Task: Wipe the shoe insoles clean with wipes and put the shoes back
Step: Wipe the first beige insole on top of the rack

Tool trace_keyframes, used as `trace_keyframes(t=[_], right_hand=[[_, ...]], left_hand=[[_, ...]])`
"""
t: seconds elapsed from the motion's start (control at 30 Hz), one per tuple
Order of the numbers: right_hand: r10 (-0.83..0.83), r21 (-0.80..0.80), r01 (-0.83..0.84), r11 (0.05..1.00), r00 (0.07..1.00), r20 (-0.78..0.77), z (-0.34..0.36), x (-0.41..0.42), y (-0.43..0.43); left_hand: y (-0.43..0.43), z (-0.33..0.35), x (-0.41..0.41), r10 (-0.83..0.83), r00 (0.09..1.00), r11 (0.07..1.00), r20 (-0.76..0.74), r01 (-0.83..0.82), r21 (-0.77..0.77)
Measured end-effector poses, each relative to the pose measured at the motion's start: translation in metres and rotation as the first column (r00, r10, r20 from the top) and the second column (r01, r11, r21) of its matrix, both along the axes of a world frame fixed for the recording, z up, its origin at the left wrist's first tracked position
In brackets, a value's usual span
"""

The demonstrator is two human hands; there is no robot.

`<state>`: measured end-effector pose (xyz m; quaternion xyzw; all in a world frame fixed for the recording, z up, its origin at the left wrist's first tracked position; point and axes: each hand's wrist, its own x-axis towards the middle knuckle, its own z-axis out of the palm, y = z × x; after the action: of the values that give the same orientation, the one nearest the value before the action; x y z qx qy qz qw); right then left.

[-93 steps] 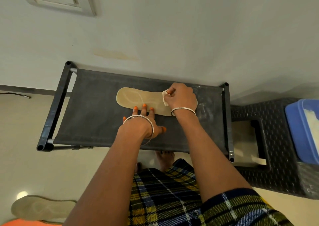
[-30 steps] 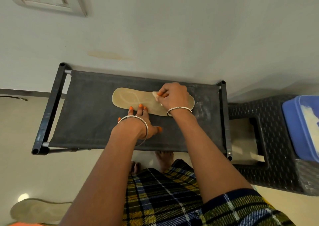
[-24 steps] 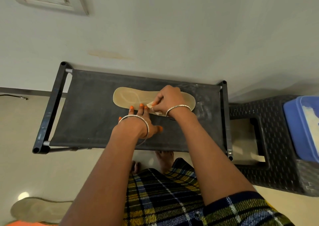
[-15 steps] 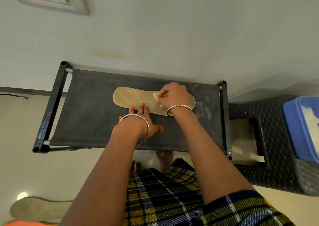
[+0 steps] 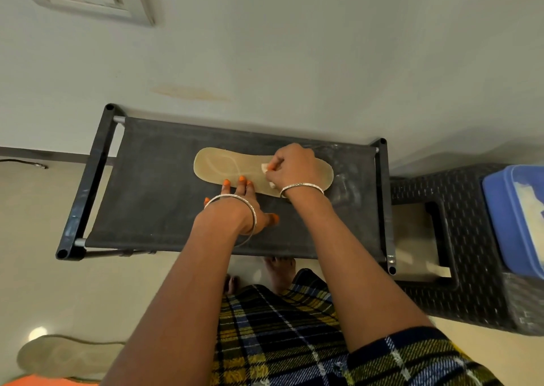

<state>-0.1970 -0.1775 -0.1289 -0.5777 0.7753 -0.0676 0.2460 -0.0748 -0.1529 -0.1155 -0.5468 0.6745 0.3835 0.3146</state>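
**Right hand wipes the insole while the left pins it**

Your right hand (image 5: 294, 169) sits over the right half of the tan flat shoe insole (image 5: 232, 166). Its grip is closed round a small crumpled white wipe (image 5: 264, 167). The wipe peeks out at the left side of your fist and is pressed down on the insole's surface.

Your left hand (image 5: 245, 206) has a slack grip and holds nothing. The fingers are straight, and the orange-painted fingertips (image 5: 242, 178) press the near edge of the insole. The thumb is spread out to the right on the fabric. You wear a silver bangle (image 5: 301, 186) on each wrist.

The insole lies lengthwise, left to right, on the far middle of the black fabric-topped bench (image 5: 153, 200). The bench has a dark tube frame and stands against the pale wall.

Just right of the bench is a black woven-pattern plastic stool (image 5: 471, 238). It carries a blue plastic box (image 5: 506, 223) with something white inside. On the cream floor at the near left lies a second pale insole (image 5: 59, 356). Your bare foot (image 5: 279, 270) shows at the bench's near edge, above your yellow-and-blue plaid garment (image 5: 279, 341).
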Motion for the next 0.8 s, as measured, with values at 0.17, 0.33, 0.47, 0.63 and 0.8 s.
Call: trace_keyframes(t=[0.17,0.33,0.47,0.63,0.8], right_hand=[[0.041,0.157,-0.048,0.986,0.998,0.051,0.008,-0.001,-0.004],[-0.026,0.307,0.062,0.950,0.992,-0.122,0.013,-0.024,-0.001],[0.010,0.174,-0.020,0.985,0.998,0.063,0.006,-0.006,0.002],[-0.118,0.015,0.117,0.993,0.976,0.181,0.006,-0.017,-0.001],[-0.301,-0.082,0.338,0.938,0.907,0.293,0.023,-0.057,0.001]], left_hand=[[0.000,0.001,-0.003,-0.022,1.000,1.000,0.018,0.022,-0.002],[0.000,0.000,-0.002,-0.005,1.000,1.000,0.020,0.005,0.001],[0.002,0.000,-0.004,-0.012,0.999,1.000,0.035,0.012,-0.006],[-0.001,0.007,-0.004,-0.031,0.996,0.999,0.080,0.034,-0.035],[-0.008,0.031,-0.013,0.133,0.988,0.794,-0.082,-0.156,-0.588]])
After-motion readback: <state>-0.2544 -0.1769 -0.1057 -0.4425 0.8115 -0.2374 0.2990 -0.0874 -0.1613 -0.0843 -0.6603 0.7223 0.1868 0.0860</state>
